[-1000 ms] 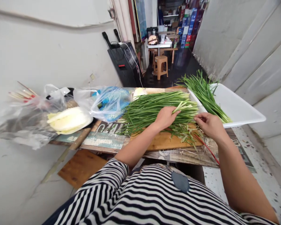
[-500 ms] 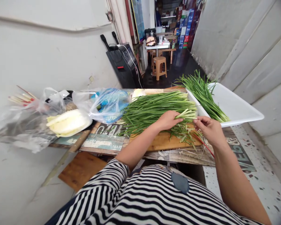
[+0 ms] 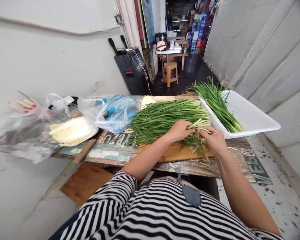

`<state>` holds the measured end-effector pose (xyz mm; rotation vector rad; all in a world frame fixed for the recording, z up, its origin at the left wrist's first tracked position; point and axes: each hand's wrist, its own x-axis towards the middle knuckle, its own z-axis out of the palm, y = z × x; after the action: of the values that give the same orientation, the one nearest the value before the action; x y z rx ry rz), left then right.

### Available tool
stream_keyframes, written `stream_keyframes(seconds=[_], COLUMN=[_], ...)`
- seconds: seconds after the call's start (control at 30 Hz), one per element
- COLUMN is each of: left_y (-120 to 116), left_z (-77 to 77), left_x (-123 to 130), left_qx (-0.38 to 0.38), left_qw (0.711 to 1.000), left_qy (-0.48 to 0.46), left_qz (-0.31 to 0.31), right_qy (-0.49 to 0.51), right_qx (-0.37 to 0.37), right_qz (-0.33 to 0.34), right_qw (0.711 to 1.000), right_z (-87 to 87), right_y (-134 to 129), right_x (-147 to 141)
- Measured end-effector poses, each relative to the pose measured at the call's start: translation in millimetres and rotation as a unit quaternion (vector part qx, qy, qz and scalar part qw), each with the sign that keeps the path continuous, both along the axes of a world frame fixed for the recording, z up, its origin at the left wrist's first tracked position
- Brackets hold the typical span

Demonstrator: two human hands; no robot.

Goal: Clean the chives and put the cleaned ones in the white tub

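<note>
A large heap of garlic chives [image 3: 165, 115] lies across a wooden cutting board [image 3: 172, 151], pale stem ends to the right. My left hand [image 3: 181, 130] is closed round a small bunch of chives at the front of the heap, their pale ends poking out past the thumb. Close to its right, my right hand [image 3: 212, 138] pinches at the stem ends with thumb and forefinger. Loose trimmings [image 3: 195, 143] lie on the board beneath both hands. More chives [image 3: 222, 110] rest in a white plastic tub [image 3: 255, 115] on the right, leaves hanging over its far left side.
Left on the table are a halved napa cabbage [image 3: 73, 130], clear plastic bags [image 3: 27, 133] and a blue bag [image 3: 118, 111]. A black wheeled speaker-like case [image 3: 130, 71] leans by the wall. Farther back stand a brown stool [image 3: 170, 74] and stacked boxes [image 3: 197, 35].
My right hand has moved left, from the tub's near corner to the stem ends beside my left hand. The left hand keeps its hold on the small bunch.
</note>
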<state>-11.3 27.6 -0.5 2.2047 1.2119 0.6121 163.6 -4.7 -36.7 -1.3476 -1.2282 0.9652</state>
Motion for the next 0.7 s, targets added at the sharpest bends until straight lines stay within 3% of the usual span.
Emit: stream_keyframes(seconds=[0.23, 0.37, 0.43, 0.5, 0.6, 0.7], left_y=[-2.3, -6.0, -8.6, -11.2, -14.2, -15.7], left_z=[1.2, -1.0, -2.4, -1.8, 1.9, 3.5], left_x=[-1.4, -5.2, -7.4, -9.1, -8.8, -5.5], left_qx=[-0.021, -0.025, -0.026, -0.015, 0.021, 0.051], left_qw=[1.000, 1.000, 0.999, 0.998, 0.997, 0.996], left_qy=[-0.009, 0.001, -0.013, -0.024, -0.020, -0.014], left_qz=[-0.002, 0.012, 0.029, 0.051, 0.077, 0.077], right_qy=[0.175, 0.227, 0.151, -0.001, -0.194, -0.173], right_qx=[0.006, 0.016, 0.024, 0.028, 0.056, 0.061], right_qz=[-0.039, -0.050, -0.087, -0.107, -0.037, -0.012], right_qw=[0.984, 0.973, 0.984, 0.994, 0.979, 0.983], right_z=[-7.4, -2.9, -0.2, 2.2, 5.0, 5.6], right_y=[0.8, 5.3, 6.1, 3.9, -3.3, -8.3], right_x=[-20.7, -10.8, 1.9, 14.1, 21.1, 12.6])
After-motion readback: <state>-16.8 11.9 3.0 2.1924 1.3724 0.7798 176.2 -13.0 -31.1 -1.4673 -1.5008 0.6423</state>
